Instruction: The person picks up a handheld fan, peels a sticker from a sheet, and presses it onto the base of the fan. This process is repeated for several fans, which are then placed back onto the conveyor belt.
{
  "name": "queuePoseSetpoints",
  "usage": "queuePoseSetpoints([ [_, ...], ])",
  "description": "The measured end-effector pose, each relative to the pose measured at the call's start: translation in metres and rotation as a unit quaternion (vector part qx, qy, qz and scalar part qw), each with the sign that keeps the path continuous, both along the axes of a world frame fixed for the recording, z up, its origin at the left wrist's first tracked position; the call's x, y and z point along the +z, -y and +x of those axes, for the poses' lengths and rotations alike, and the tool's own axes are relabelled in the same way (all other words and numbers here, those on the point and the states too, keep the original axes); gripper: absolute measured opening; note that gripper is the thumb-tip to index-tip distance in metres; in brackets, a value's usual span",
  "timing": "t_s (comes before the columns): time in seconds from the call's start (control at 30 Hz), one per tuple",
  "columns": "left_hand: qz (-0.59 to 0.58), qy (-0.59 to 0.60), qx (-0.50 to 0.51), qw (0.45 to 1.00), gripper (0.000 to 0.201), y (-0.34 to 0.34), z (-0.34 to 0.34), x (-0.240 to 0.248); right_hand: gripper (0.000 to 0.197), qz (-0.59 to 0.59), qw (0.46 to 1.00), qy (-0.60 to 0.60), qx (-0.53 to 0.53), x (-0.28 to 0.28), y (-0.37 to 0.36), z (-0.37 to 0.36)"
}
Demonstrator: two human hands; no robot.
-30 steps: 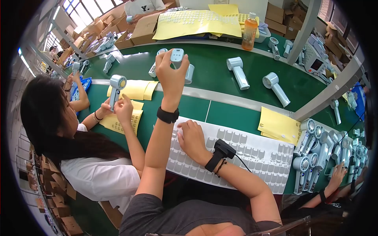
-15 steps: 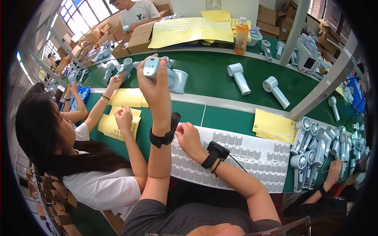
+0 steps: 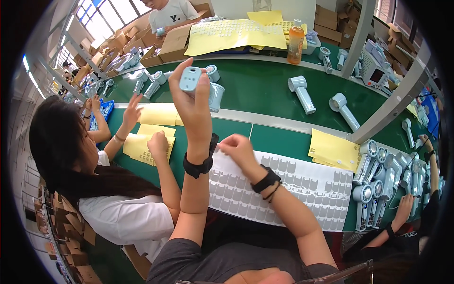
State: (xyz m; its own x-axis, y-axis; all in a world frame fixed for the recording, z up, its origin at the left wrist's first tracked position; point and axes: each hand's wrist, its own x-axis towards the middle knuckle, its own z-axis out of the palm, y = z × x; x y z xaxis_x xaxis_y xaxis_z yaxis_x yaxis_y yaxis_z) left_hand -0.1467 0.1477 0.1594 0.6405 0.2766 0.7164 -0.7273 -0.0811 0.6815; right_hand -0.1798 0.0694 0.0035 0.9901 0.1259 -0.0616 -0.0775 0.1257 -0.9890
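Pale blue plastic, a handheld device point(image 3: 191, 78) is pinched upright in the left hand point(image 3: 193, 102), raised over the green table point(image 3: 265, 90) as if for inspection. The right hand point(image 3: 240, 149) picks with curled fingers at the white sticker sheet point(image 3: 283, 189).

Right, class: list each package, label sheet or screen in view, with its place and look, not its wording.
White sheet of grey peel-off labels: near table edge, under right hand.
Yellow label sheets: right of it, flat.
Large yellow sheet: far side, dotted with labels.
Brown cardboard boxes: far left.
Small screen: far right device.
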Motion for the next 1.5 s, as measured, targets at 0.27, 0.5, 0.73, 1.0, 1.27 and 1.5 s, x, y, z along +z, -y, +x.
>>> queuePoseSetpoints([
  [0.27,0.074,0.01,-0.079,0.994,0.086,0.053,0.015,-0.069,0.015,0.101,0.982,0.099,-0.122,0.092,0.127,-0.008],
  [0.5,0.19,0.025,-0.095,0.977,0.091,0.085,-0.007,-0.096,0.019,0.167,0.974,0.107,-0.107,0.119,0.141,-0.036],
  [0.73,0.189,0.038,-0.097,0.976,0.086,0.088,-0.008,-0.103,0.018,0.104,0.975,0.133,-0.146,0.115,0.154,-0.043],
  [1.0,0.192,0.029,-0.116,0.974,0.086,0.091,-0.012,-0.104,0.016,0.124,0.973,0.134,-0.139,0.109,0.16,-0.044],
  [1.27,0.182,0.052,-0.136,0.973,0.08,0.095,-0.016,-0.11,0.019,0.133,0.973,0.151,-0.115,0.11,0.159,-0.048],
  [1.5,0.191,0.058,-0.137,0.97,0.08,0.096,-0.02,-0.109,0.05,0.119,0.983,0.072,-0.116,0.116,0.15,-0.05],
])
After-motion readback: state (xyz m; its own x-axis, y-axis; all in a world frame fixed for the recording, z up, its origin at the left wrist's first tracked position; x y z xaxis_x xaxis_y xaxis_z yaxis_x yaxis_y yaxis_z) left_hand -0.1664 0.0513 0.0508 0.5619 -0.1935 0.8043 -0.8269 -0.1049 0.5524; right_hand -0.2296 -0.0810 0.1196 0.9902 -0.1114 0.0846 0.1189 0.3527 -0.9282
